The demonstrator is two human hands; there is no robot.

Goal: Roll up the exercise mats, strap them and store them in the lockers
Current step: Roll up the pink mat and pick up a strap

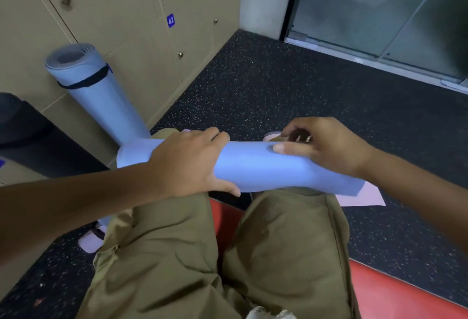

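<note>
Plenty of open speckled floor [291, 85] ahead and to the right, up to the glass door [379, 9]; left side hemmed in by the lockers [121, 14]. Seated on a red bench [395, 296], khaki trousers [177, 255] filling the lower view. Rolled blue mat [266, 166] lying across both knees – long axis left to right, right end sloping a bit lower, left end almost touching the strapped mat [101, 90]. That one standing on end, leaning against the lockers, black strap [83, 82] round it near the top. Left hand [190, 161] wrapped over the roll, fingers curled round the far side, thumb underneath. Right hand [321, 146] resting on top – thumb flat on the mat, fingers curled beyond it; can't tell if pinching anything. Dark rolled mat [27, 131] far left.
</note>
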